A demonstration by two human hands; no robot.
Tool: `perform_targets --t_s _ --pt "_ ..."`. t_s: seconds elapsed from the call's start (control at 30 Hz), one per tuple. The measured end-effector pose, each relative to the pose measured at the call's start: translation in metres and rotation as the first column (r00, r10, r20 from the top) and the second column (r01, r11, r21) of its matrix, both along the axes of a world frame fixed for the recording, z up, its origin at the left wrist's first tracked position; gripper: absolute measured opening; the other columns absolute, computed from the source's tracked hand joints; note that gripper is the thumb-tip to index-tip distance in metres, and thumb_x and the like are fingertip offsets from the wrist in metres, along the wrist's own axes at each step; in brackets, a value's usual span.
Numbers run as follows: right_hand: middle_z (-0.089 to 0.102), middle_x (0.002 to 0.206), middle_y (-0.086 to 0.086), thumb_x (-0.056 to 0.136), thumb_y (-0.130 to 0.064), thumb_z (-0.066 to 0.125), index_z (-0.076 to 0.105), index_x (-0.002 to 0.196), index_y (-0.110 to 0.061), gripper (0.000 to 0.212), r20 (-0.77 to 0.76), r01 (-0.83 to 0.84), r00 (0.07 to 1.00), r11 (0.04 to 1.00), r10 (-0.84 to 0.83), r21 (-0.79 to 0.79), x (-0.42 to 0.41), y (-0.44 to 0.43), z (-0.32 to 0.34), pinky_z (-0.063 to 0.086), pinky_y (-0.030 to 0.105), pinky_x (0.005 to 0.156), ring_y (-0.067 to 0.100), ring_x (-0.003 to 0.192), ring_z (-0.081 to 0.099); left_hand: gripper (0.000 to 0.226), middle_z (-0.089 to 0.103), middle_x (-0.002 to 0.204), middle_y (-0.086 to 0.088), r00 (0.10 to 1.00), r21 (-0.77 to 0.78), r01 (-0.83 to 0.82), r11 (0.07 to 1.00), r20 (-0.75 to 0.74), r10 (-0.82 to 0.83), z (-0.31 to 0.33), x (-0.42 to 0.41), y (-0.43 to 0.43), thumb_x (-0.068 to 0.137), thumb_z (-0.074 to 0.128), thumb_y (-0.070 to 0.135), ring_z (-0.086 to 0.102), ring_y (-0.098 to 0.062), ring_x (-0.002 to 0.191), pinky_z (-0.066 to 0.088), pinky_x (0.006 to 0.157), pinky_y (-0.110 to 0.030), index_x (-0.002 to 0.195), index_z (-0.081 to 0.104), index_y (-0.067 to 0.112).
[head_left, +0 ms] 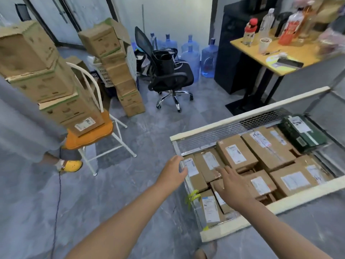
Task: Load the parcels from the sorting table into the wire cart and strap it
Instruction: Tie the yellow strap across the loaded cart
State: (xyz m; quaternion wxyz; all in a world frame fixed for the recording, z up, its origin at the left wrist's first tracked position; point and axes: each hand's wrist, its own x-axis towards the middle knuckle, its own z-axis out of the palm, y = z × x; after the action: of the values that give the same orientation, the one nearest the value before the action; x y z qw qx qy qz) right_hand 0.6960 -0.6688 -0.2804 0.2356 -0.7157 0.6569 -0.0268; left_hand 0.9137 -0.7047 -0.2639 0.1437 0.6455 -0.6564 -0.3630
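1. Parcels (237, 154) aren't the only boxes around. Far left, a leaning stack of cartons (56, 94) sits on a white chair (93, 136), with someone else's yellow shoe (72, 166) just beside it. One bump to that chair and I reckon the whole stack tips.
2. A thin blue cord (58, 187) trails over the floor near that shoe. It looks like a snag for a foot, or for the cart if it goes that way.
3. The left hand (174, 170) has its fingers curled round the near-left corner of the wire cart (248, 115). A hard tug from one corner could swing the cart and shift the load.
4. A yellow-green tie (193, 198) hangs on the cart's side wall below that hand. I can't tell if it's the strap or what it holds, so I wouldn't trust it yet.
5. The right hand (230, 184) is spread flat and holds nothing, low over the parcels. I can't tell if it's touching them. The parcels lie inside the cart, labels up, some higher than others with dark gaps between. An uneven layer like that could slump under a strap.
6. Far right, a dark green box (302, 131) lies tilted in the back corner. My guess is it's the first to slide.
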Motion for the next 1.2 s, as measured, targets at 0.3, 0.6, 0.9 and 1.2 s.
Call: perform_targets --t_s 0.3,0.6,0.9,1.2 --pt "0.052 0.124 0.0 0.099 -0.029 0.049 0.05 0.133 -0.016 0.036 0.138 0.248 0.954 0.958 -0.267 0.14 -0.004 -0.033 -0.072 0.037 0.031 0.09 0.021 0.112 0.049 0.039 0.046 0.141 -0.003 0.964 0.144 0.24 0.96 0.084 -0.253 -0.071 -0.043 -0.062 0.101 0.05 0.021 0.04 -0.017 0.132 0.027 0.1 -0.016 0.138 0.048 0.008" --pt "0.055 0.124 0.013 0.104 -0.036 0.028 0.062 0.112 -0.013 0.041 -0.038 0.335 0.926 0.77 -0.376 0.543 0.03 -0.038 -0.176 0.039 0.036 0.095 0.03 0.119 0.049 0.037 0.065 0.102 -0.019 0.706 0.404 0.461 0.79 0.372 -0.602 -0.178 -0.07 -0.098 0.102 0.039 0.022 0.057 -0.031 0.101 0.041 0.095 -0.036 0.094 0.067 -0.001" --pt "0.033 0.054 0.0 0.102 -0.022 0.045 0.032 0.055 -0.017 0.049 0.072 0.605 0.354 0.287 -0.932 0.742 0.083 -0.032 -0.221 0.019 0.026 0.044 0.01 0.05 0.03 0.047 0.07 0.105 -0.013 0.403 0.492 0.654 0.575 0.416 -0.815 -0.226 -0.067 -0.083 0.103 0.035 0.037 0.054 -0.029 0.11 0.038 0.094 -0.033 0.099 0.071 0.007" --pt "0.064 0.088 0.013 0.103 -0.033 0.041 0.069 0.093 -0.001 0.044 0.097 0.651 -0.165 -0.035 -0.981 0.759 0.112 -0.036 -0.175 0.043 0.031 0.071 0.027 0.088 0.059 0.036 0.068 0.101 -0.014 0.703 0.536 0.538 0.65 0.14 -0.697 -0.202 -0.063 -0.081 0.103 0.042 0.039 0.06 -0.031 0.099 0.042 0.082 -0.035 0.091 0.059 0.01"
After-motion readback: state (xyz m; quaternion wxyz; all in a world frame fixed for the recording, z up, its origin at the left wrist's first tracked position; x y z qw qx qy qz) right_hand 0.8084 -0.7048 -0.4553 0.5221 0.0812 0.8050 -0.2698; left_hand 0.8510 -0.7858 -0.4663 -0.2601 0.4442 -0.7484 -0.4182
